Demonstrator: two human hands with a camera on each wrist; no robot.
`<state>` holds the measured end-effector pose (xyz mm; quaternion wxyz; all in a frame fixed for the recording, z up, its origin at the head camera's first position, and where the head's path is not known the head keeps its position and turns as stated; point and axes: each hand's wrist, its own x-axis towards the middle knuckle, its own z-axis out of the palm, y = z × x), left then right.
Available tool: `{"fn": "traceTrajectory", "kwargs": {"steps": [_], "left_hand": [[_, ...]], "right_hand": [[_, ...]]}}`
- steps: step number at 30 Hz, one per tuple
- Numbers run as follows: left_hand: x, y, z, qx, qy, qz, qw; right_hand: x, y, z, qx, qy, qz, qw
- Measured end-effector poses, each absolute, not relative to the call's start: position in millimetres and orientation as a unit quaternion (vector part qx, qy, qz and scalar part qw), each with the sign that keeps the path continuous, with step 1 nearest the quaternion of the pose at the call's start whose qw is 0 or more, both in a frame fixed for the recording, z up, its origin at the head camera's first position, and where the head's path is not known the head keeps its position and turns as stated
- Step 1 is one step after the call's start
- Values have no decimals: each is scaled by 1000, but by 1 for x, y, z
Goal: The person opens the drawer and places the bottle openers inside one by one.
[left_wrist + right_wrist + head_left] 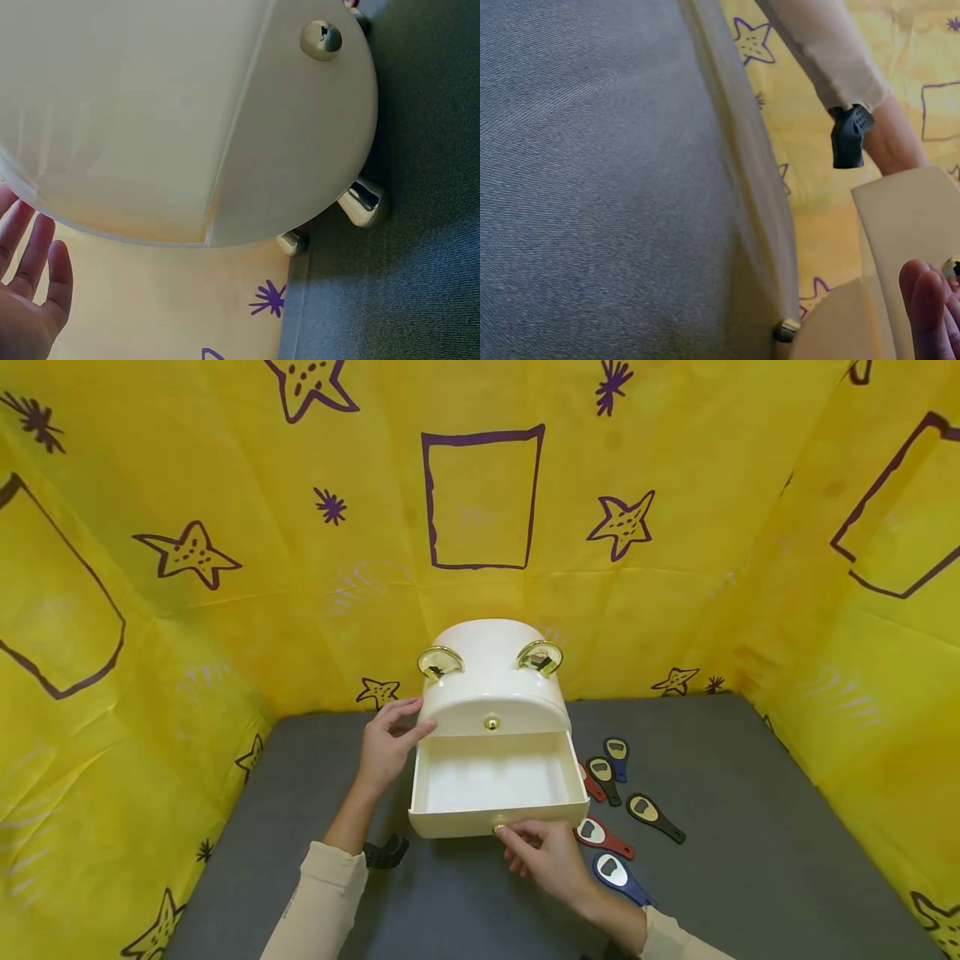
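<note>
A cream, dome-topped storage box (487, 681) with gold trim stands in the middle of the table. Its lower drawer (498, 825) is pulled out, its white inside showing. My right hand (551, 860) pinches the small gold knob (498, 830) on that drawer's front; the right wrist view shows the fingers (928, 307) beside the knob. At the box's upper left side, my left hand (386, 743) rests with spread fingers. In the left wrist view those fingers (34, 259) lie loosely along the box's rim. The upper drawer's gold knob (491, 723) sits above the opening.
Several bottle openers with red, black and blue handles lie right of the box, such as a black one (656, 817) and a blue one (622, 877). The grey tabletop (735, 827) meets yellow cloth walls (480, 593) at the back and sides.
</note>
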<state>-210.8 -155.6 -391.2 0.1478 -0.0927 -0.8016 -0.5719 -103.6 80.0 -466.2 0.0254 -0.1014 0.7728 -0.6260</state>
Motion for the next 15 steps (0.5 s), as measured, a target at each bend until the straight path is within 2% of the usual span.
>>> {"fn": "traceTrajectory", "kwargs": {"steps": [15], "left_hand": [[-212,-155,-391,-84,-802,-574,141]], "right_hand": [[-98,78,-472,-133,761,-635,1]]}}
